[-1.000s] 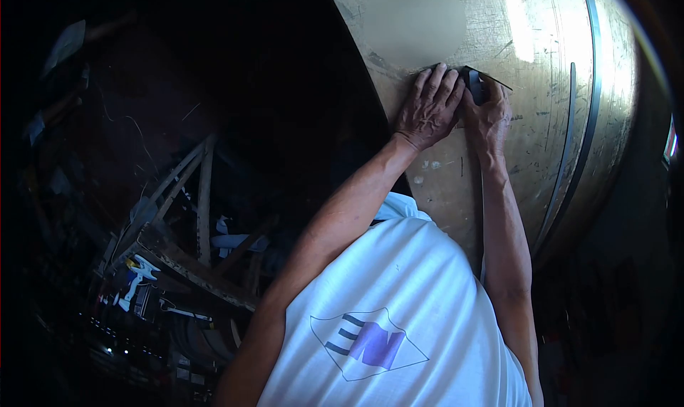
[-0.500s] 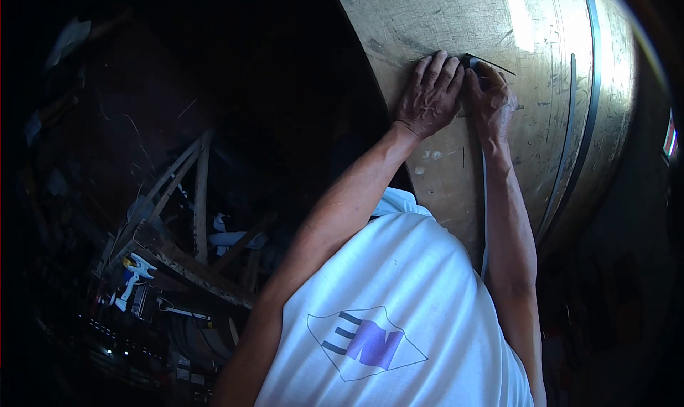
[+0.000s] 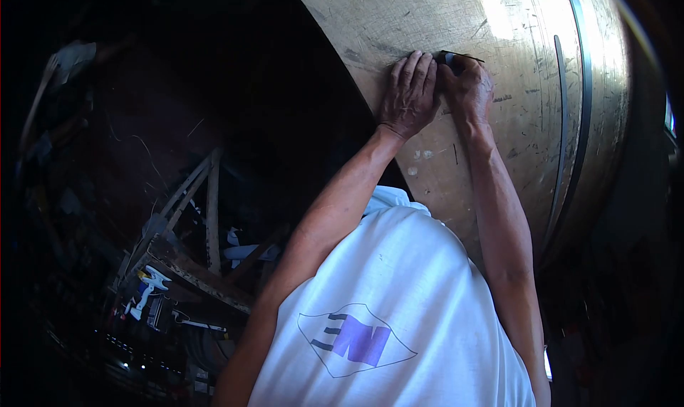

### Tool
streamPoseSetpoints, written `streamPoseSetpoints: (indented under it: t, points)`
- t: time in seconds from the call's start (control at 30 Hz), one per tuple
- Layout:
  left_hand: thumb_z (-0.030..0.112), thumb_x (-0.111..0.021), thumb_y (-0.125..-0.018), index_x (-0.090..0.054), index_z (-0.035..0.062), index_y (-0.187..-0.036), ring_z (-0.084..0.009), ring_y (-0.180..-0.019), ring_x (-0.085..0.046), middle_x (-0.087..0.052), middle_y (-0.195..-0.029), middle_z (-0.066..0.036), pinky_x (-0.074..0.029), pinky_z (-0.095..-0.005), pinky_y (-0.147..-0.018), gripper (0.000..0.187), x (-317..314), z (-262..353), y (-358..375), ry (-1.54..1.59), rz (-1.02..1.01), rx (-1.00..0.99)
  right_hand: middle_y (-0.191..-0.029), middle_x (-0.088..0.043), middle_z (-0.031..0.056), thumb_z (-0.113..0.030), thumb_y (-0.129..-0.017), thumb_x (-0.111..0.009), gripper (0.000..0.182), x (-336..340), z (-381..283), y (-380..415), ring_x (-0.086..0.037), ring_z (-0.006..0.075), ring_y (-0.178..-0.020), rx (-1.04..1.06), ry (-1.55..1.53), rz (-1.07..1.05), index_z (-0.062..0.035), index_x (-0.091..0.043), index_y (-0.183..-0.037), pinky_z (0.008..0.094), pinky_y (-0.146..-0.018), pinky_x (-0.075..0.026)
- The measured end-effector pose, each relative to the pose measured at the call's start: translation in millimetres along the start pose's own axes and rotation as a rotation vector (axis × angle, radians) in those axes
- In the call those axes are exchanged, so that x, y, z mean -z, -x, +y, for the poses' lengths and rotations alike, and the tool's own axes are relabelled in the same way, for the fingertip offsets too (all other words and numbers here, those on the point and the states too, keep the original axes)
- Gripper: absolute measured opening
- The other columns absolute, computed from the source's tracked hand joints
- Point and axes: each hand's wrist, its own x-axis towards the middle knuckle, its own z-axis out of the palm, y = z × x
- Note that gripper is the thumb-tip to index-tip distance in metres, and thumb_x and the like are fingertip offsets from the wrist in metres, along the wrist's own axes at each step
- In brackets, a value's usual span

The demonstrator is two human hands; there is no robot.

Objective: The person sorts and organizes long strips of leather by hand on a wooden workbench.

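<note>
Palm down on a large, worn wooden board (image 3: 399,22), my left hand (image 3: 410,97) lies with its fingers stretched out, close to the board's left edge. Touching it at the fingertips is my right hand (image 3: 470,90), its fingers closed on a narrow dark strip (image 3: 447,57). A thin end of that strip sticks out to the right above the knuckles. The rest of the strip is hidden behind the hands. Two more dark strips, a shorter one (image 3: 561,108) and a longer one (image 3: 586,72), lie along the right side of the board.
At lower left stands a wooden frame (image 3: 213,215) with a rough beam (image 3: 192,279). A white clamp-like tool (image 3: 149,289) and other clutter lie beyond it. The left side is very dark. Bright light glares off the board's upper right.
The view has shifted, so hands and board appear further left. My right hand has turned and closed more over the strip. A long strip seen beside my right forearm no longer shows.
</note>
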Motion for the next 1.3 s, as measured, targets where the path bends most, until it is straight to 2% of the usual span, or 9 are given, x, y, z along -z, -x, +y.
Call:
streamPoseSetpoints:
  t: [0.23, 0.5, 0.67, 0.8, 0.9, 0.97, 1.03, 1.1, 1.3]
  points:
    - [0.018, -0.061, -0.086, -0.053, -0.0036, -0.125, -0.0335, -0.128, -0.045, -0.051, -0.131, -0.018, -0.035, -0.0485, -0.107, 0.046, -3.2, 1.1, -2.2, -0.023, 0.004, -0.008, -0.091, -0.067, 0.0179, -0.028, -0.079, -0.069, 0.027, 1.7, -3.4, -1.3, -0.065, 0.0360, -0.089, -0.062, -0.060, -0.030, -0.0082, -0.073, -0.097, 0.0460, -0.080, -0.050]
    - [0.021, -0.061, -0.086, -0.050, -0.0027, -0.127, -0.0335, -0.128, -0.044, -0.050, -0.130, -0.017, -0.033, -0.0493, -0.107, 0.049, -7.7, 0.4, -2.3, -0.055, -0.012, -0.026, -0.091, -0.064, 0.0175, -0.023, -0.076, -0.069, 0.026, -16.0, -2.2, -1.3, -0.062, 0.0367, -0.092, -0.052, -0.067, 0.152, -0.0033, -0.070, -0.093, 0.0462, -0.079, -0.049]
    - [0.022, -0.060, -0.087, -0.050, -0.0027, -0.128, -0.0336, -0.129, -0.043, -0.049, -0.132, -0.017, -0.032, -0.0495, -0.108, 0.049, -7.7, 1.6, -1.3, -0.105, -0.036, -0.035, -0.090, -0.061, 0.0172, -0.020, -0.078, -0.068, 0.021, -18.9, -0.6, 2.5, -0.059, 0.0366, -0.088, 0.046, -0.136, 0.234, -0.0036, -0.067, -0.092, 0.0464, -0.077, -0.048]
    - [0.024, -0.059, -0.088, -0.049, -0.0015, -0.129, -0.0337, -0.129, -0.043, -0.048, -0.133, -0.018, -0.033, -0.0490, -0.107, 0.050, -6.5, 2.3, -2.2, -0.158, -0.064, -0.060, -0.094, -0.061, 0.0174, -0.019, -0.079, -0.070, 0.029, -23.1, 0.5, 10.4, -0.058, 0.0358, -0.092, 0.069, -0.144, 0.265, -0.0031, -0.066, -0.103, 0.0444, -0.083, -0.047]
    - [0.026, -0.062, -0.087, -0.047, -0.0009, -0.131, -0.0340, -0.128, -0.044, -0.047, -0.135, -0.018, -0.033, -0.0495, -0.107, 0.054, -12.5, 1.4, -0.3, -0.171, -0.052, -0.083, -0.104, -0.057, 0.0183, -0.018, -0.076, -0.073, 0.046, -24.2, 3.5, 17.4, -0.054, 0.0360, -0.101, 0.078, -0.170, 0.286, -0.0030, -0.058, -0.117, 0.0438, -0.088, -0.045]
    - [0.023, -0.062, -0.087, -0.046, -0.0013, -0.133, -0.0355, -0.128, -0.043, -0.046, -0.136, -0.019, -0.033, -0.0499, -0.106, 0.054, -14.1, 1.6, -0.6, -0.146, -0.021, -0.078, -0.111, -0.054, 0.0193, -0.018, -0.073, -0.076, 0.056, -17.1, 6.8, 29.5, -0.051, 0.0369, -0.106, 0.061, -0.169, 0.269, -0.0015, -0.053, -0.121, 0.0448, -0.091, -0.043]
    - [0.015, -0.061, -0.086, -0.045, 0.0007, -0.135, -0.0359, -0.129, -0.042, -0.046, -0.135, -0.020, -0.034, -0.0502, -0.106, 0.054, -14.3, -2.1, 1.7, -0.049, 0.030, -0.117, -0.108, -0.054, 0.0185, -0.020, -0.070, -0.077, 0.060, -15.5, 24.8, 46.0, -0.051, 0.0350, -0.105, 0.060, -0.135, 0.284, 0.0017, -0.052, -0.120, 0.0448, -0.090, -0.042]
    - [0.009, -0.059, -0.083, -0.048, 0.0029, -0.133, -0.0349, -0.129, -0.042, -0.046, -0.135, -0.018, -0.033, -0.0493, -0.107, 0.052, -8.8, 4.6, 7.3, -0.046, 0.021, -0.221, -0.111, -0.054, 0.0197, -0.018, -0.071, -0.077, 0.060, -5.5, 51.2, 77.1, -0.051, 0.0360, -0.108, 0.030, -0.124, 0.277, 0.0018, -0.051, -0.121, 0.0447, -0.093, -0.042]
    - [0.007, -0.060, -0.076, -0.056, 0.0030, -0.126, -0.0308, -0.128, -0.042, -0.050, -0.131, -0.013, -0.029, -0.0486, -0.112, 0.050, -13.9, 109.2, 48.1, 0.048, -0.448, -0.800, -0.113, -0.054, 0.0178, -0.014, -0.073, -0.074, 0.049, 21.3, 160.9, 208.6, -0.050, 0.0362, -0.109, -0.126, -0.157, 0.204, -0.0026, -0.056, -0.117, 0.0453, -0.094, -0.042]
